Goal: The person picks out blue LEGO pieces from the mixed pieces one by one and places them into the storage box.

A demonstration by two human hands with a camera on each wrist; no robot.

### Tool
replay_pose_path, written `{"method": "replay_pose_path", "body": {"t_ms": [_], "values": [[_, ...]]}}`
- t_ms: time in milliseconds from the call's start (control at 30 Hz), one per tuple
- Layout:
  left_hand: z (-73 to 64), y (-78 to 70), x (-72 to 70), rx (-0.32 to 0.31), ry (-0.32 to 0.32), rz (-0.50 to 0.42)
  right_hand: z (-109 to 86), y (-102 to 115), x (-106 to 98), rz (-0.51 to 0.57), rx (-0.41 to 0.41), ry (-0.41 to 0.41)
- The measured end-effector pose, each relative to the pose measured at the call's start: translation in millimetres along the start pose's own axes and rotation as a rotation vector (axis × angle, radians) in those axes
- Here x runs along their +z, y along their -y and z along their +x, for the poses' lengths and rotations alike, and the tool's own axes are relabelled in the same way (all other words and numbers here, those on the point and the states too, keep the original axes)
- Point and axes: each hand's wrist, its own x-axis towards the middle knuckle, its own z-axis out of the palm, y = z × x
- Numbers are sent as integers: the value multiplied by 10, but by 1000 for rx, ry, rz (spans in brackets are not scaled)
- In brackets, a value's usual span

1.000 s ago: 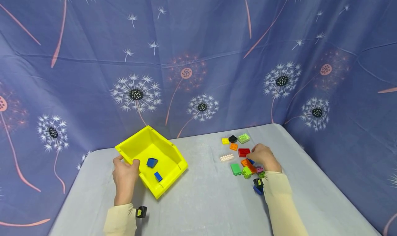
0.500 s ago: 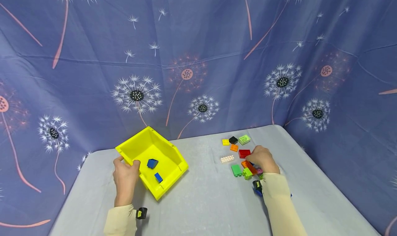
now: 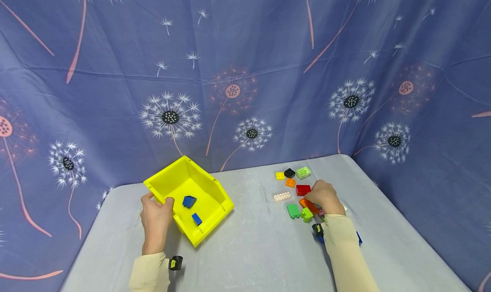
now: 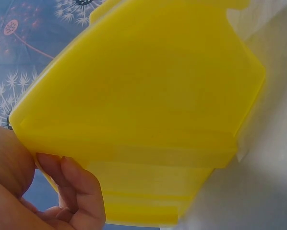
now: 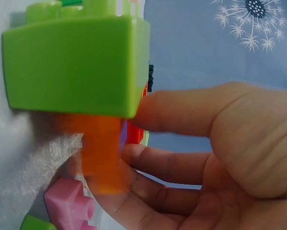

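My left hand [image 3: 155,217] grips the left wall of a yellow plastic bin [image 3: 205,172], thumb over the rim and fingers curled outside, as the left wrist view shows. The bin stands tilted with two blue bricks [image 3: 189,201] inside. Over the pile at right, my right hand [image 3: 325,197] pinches at a blue brick [image 5: 123,135]; only a sliver of it shows between thumb and fingers. An orange brick [image 5: 102,158], blurred, lies against the fingers in the right wrist view. Above it stands a lime-green brick [image 5: 71,67], and a pink brick [image 5: 66,203] sits below.
Left of the right hand lie a red brick [image 3: 303,190], a white studded plate [image 3: 282,196] and a green brick [image 3: 293,211]. Farther back are yellow [image 3: 280,175], black [image 3: 289,173], orange [image 3: 290,182] and pale green [image 3: 303,172] pieces. Blue bricks [image 3: 359,238] show beside the right sleeve.
My right hand has shifted slightly at the pile, and the blue brick at its fingertips has gone from sight in the head view. The left hand and bin have stayed put.
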Motion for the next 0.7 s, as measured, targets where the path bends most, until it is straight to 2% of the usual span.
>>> {"method": "replay_pose_path", "body": {"t_ms": [167, 333, 700], "values": [[5, -10, 8, 18, -12, 4, 30, -27, -3, -7, -11, -15], [-2, -7, 3, 5, -1, 1, 30, -34, -3, 14, 9, 10], [-12, 2, 0, -7, 11, 4, 6, -35, -22, -1, -19, 18]]}}
